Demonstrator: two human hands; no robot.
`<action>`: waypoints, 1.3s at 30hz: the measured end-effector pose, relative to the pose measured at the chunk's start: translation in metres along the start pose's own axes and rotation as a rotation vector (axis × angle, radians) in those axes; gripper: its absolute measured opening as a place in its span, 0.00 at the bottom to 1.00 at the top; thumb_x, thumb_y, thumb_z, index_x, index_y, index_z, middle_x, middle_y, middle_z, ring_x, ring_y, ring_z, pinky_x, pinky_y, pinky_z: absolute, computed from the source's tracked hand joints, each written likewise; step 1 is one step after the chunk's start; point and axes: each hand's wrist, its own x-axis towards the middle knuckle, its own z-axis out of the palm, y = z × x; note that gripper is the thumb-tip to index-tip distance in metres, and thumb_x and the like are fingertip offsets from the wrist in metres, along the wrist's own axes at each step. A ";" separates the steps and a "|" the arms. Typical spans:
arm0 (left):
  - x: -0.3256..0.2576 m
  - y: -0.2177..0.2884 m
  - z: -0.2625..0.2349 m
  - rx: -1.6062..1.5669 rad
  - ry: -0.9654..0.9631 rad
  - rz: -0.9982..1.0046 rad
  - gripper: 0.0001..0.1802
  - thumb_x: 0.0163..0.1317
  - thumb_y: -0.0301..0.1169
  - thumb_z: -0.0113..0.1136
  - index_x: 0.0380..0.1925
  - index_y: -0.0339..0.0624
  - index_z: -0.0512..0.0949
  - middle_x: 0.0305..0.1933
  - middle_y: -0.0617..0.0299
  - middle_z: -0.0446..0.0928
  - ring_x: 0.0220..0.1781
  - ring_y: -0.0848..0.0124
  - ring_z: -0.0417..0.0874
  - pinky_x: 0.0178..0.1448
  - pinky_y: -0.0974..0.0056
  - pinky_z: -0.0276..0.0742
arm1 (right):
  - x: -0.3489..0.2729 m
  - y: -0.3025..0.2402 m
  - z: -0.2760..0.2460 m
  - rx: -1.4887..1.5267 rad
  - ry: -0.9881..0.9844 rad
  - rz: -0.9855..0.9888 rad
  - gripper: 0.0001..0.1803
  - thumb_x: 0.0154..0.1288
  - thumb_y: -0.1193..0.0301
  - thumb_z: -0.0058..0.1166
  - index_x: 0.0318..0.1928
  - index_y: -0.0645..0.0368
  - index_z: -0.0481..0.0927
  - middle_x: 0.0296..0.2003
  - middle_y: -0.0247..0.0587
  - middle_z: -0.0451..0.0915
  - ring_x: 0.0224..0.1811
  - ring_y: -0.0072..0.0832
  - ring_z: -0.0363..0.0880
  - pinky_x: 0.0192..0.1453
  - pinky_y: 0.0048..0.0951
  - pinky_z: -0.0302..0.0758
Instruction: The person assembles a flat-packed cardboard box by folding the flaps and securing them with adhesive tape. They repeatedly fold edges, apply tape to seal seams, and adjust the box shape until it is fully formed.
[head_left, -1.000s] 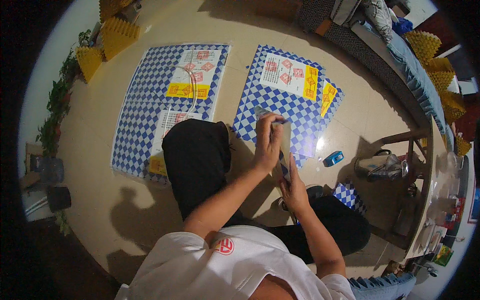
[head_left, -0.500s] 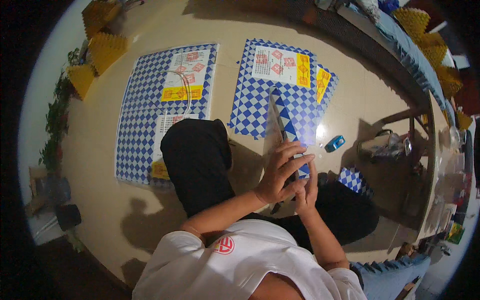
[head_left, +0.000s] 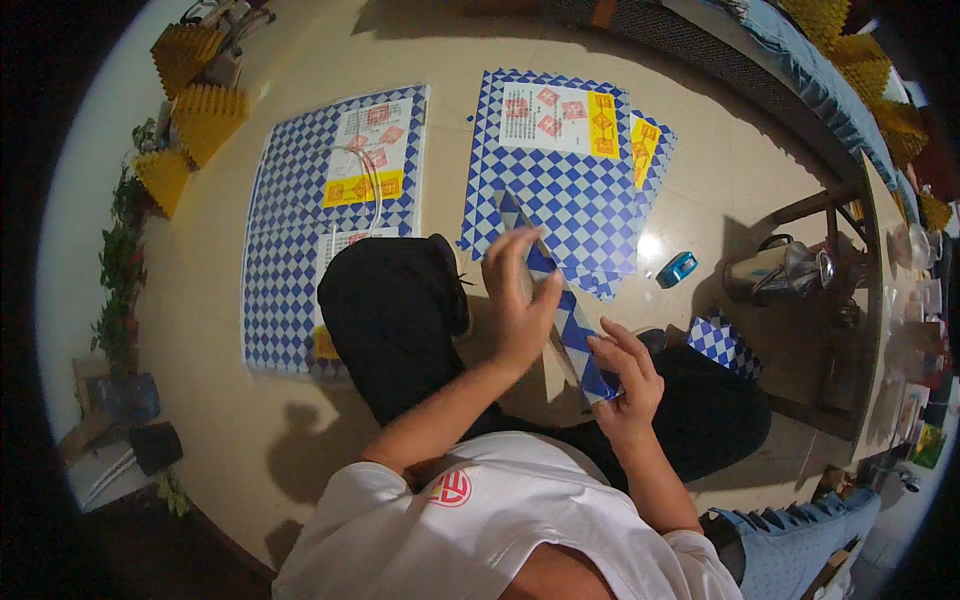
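Observation:
A blue-and-grey checkered sheet, folded to a narrow shape (head_left: 570, 325), is held at a slant between my hands above my lap. My left hand (head_left: 520, 305) grips its upper part, fingers curled at the edge and thumb along it. Lower down, my right hand (head_left: 628, 385) holds the near end, fingers bent over its right side. Part of the sheet's underside is hidden. Beyond it, a flat checkered sheet (head_left: 560, 205) with a white-and-yellow printed panel lies on the floor, partly over another.
On the left lies a plastic-covered checkered stack (head_left: 280, 250) with a white cord loop (head_left: 375, 190). To the right are a small blue object (head_left: 677, 269), a metal kettle (head_left: 770, 272), a small checkered piece (head_left: 725, 343) and a wooden table (head_left: 870, 330). Yellow ridged pieces (head_left: 208, 122) stand far left.
My hands have moved apart along the folded sheet: the left went up and left, the right down. The folded sheet has turned, showing more of its checkered face.

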 end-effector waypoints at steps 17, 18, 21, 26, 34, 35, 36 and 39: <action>0.046 -0.088 0.028 -0.661 0.018 -0.591 0.24 0.61 0.25 0.58 0.59 0.39 0.72 0.60 0.55 0.72 0.62 0.67 0.73 0.65 0.65 0.68 | -0.010 -0.019 -0.017 -0.230 0.073 0.062 0.17 0.53 0.81 0.67 0.45 0.59 0.83 0.42 0.46 0.86 0.40 0.38 0.88 0.42 0.32 0.83; 0.046 -0.089 0.028 -0.681 0.018 -0.583 0.24 0.61 0.24 0.58 0.58 0.39 0.72 0.59 0.55 0.72 0.61 0.68 0.74 0.65 0.66 0.68 | -0.009 -0.019 -0.019 -0.262 0.057 0.081 0.18 0.53 0.81 0.66 0.46 0.58 0.83 0.43 0.46 0.86 0.40 0.39 0.88 0.43 0.32 0.83; 0.045 -0.092 0.030 -0.723 0.013 -0.563 0.24 0.60 0.23 0.58 0.58 0.38 0.71 0.58 0.56 0.72 0.59 0.68 0.74 0.64 0.67 0.68 | 0.001 -0.029 -0.027 -0.351 -0.047 0.187 0.20 0.58 0.78 0.63 0.52 0.52 0.82 0.48 0.45 0.84 0.43 0.41 0.86 0.44 0.34 0.83; 0.044 -0.080 0.028 -0.695 -0.090 -0.568 0.23 0.59 0.24 0.57 0.57 0.38 0.71 0.54 0.57 0.74 0.53 0.70 0.75 0.59 0.68 0.70 | 0.029 -0.038 -0.039 -0.703 -0.449 0.065 0.29 0.61 0.76 0.58 0.65 0.55 0.73 0.62 0.47 0.75 0.55 0.39 0.80 0.53 0.35 0.79; 0.052 -0.068 0.023 -0.792 -0.106 -0.693 0.22 0.63 0.34 0.46 0.54 0.39 0.76 0.46 0.59 0.78 0.44 0.71 0.78 0.50 0.68 0.73 | 0.085 0.005 0.006 -1.167 -0.589 -0.326 0.41 0.59 0.68 0.59 0.73 0.57 0.62 0.52 0.42 0.78 0.38 0.28 0.80 0.33 0.27 0.74; 0.052 -0.068 0.022 -0.795 -0.102 -0.697 0.22 0.63 0.34 0.45 0.54 0.38 0.76 0.46 0.58 0.79 0.44 0.70 0.79 0.50 0.68 0.73 | 0.091 0.009 0.013 -1.170 -0.612 -0.316 0.42 0.58 0.69 0.60 0.74 0.58 0.61 0.49 0.41 0.78 0.36 0.27 0.80 0.32 0.25 0.74; 0.052 -0.068 0.023 -0.801 -0.098 -0.700 0.22 0.63 0.35 0.44 0.54 0.38 0.76 0.46 0.58 0.79 0.44 0.70 0.80 0.50 0.68 0.74 | 0.096 0.013 0.019 -1.176 -0.636 -0.306 0.44 0.56 0.70 0.61 0.74 0.59 0.60 0.46 0.39 0.78 0.35 0.26 0.79 0.31 0.24 0.73; 0.049 -0.076 0.024 -0.780 -0.075 -0.638 0.23 0.64 0.35 0.44 0.56 0.37 0.76 0.52 0.55 0.79 0.49 0.67 0.80 0.54 0.66 0.73 | 0.113 0.023 0.044 -1.274 -0.540 -0.397 0.41 0.54 0.66 0.62 0.69 0.61 0.65 0.36 0.32 0.74 0.31 0.21 0.76 0.27 0.21 0.69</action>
